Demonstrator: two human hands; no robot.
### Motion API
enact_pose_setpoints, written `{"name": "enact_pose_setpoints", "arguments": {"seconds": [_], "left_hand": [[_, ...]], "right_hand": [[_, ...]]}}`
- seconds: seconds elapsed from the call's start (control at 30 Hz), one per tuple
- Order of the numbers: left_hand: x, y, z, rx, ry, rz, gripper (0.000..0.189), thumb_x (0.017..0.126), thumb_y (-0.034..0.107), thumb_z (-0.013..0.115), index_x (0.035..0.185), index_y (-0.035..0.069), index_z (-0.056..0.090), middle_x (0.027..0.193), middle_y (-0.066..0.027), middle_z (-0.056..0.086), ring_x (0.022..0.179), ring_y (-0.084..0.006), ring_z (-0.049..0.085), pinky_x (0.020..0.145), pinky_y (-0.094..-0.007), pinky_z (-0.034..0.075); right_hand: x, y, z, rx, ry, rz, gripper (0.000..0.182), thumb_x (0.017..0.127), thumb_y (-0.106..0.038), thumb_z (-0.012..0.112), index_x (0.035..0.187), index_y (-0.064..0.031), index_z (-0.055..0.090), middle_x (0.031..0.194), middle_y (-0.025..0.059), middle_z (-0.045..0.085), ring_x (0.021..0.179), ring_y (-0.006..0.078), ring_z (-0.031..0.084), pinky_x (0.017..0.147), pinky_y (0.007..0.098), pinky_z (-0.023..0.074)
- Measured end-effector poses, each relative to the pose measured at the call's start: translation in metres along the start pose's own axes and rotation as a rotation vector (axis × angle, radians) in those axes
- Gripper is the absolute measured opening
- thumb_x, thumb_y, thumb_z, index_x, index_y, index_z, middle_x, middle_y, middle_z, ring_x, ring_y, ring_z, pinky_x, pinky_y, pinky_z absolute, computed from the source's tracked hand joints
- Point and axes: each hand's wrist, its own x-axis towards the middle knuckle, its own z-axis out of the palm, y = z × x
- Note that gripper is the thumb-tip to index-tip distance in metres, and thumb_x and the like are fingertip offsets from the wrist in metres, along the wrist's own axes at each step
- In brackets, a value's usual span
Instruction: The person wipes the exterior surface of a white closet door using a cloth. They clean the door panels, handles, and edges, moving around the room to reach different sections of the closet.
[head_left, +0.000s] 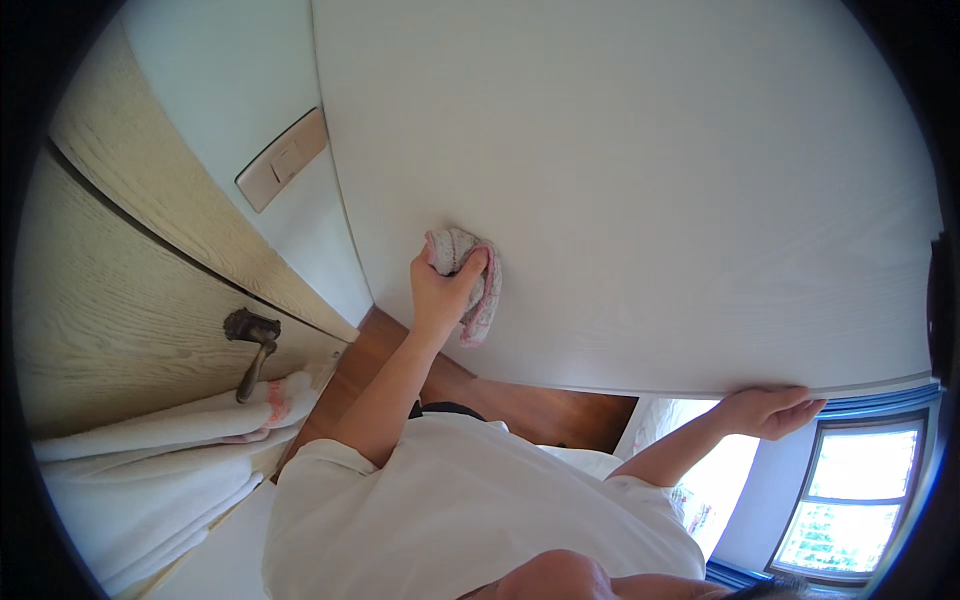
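Observation:
My left hand grips a bunched whitish cloth with pink edging, pressed against a broad white panel, likely a door. The thumb lies over the cloth's folds, and one end of it hangs below the hand. Over to the right, my right hand rests at the panel's lower edge in the picture, its fingers partly curled. Whether those fingers grip the edge cannot be told.
A pale wood-grain door with a dark metal lever handle stands at left, white towels beside it. A wall switch plate is above. Brown wooden floor shows below the panel; a window and blue curtain are at right.

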Motion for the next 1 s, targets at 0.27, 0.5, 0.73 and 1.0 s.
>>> {"name": "enact_pose_setpoints", "arguments": {"seconds": [0.27, 0.5, 0.73, 1.0], "left_hand": [[0.000, 0.001, 0.006, -0.091, 0.033, 0.021, 0.015, 0.083, 0.011, 0.073, 0.089, -0.001, 0.065, 0.081, -0.0043, 0.068, 0.071, -0.0110, 0.063, 0.066, -0.0267, 0.051], [0.001, -0.008, 0.002, -0.043, 0.027, -0.004, 0.016, 0.085, 0.013, 0.072, 0.089, -0.001, 0.066, 0.081, -0.0037, 0.068, 0.071, -0.0104, 0.062, 0.066, -0.0267, 0.050], [0.000, 0.000, 0.005, -0.047, 0.025, 0.029, 0.015, 0.085, 0.013, 0.071, 0.086, -0.001, 0.066, 0.079, -0.0032, 0.067, 0.070, -0.0098, 0.061, 0.065, -0.0263, 0.049], [0.003, -0.011, 0.002, -0.048, 0.000, 0.054, 0.014, 0.086, 0.012, 0.070, 0.086, -0.001, 0.065, 0.079, -0.0029, 0.067, 0.070, -0.0095, 0.060, 0.065, -0.0265, 0.049]], "right_hand": [[-0.001, 0.005, -0.004, -0.018, -0.008, -0.018, 0.040, 0.098, -0.038, 0.050, 0.126, -0.0106, 0.058, 0.108, 0.0051, 0.067, 0.093, 0.0187, 0.066, 0.073, 0.0297, 0.0567], [0.000, 0.002, -0.003, -0.006, 0.005, 0.035, 0.042, 0.099, -0.038, 0.050, 0.128, -0.0089, 0.057, 0.114, 0.0064, 0.066, 0.098, 0.0199, 0.065, 0.075, 0.0301, 0.0569], [0.000, -0.002, -0.001, -0.018, 0.035, -0.014, 0.043, 0.100, -0.037, 0.047, 0.125, -0.0047, 0.058, 0.106, 0.0084, 0.066, 0.091, 0.0202, 0.066, 0.069, 0.0317, 0.0565], [0.000, -0.003, 0.000, -0.007, 0.010, 0.003, 0.044, 0.100, -0.038, 0.047, 0.126, -0.0041, 0.057, 0.107, 0.0087, 0.066, 0.092, 0.0197, 0.065, 0.070, 0.0319, 0.0563]]}}
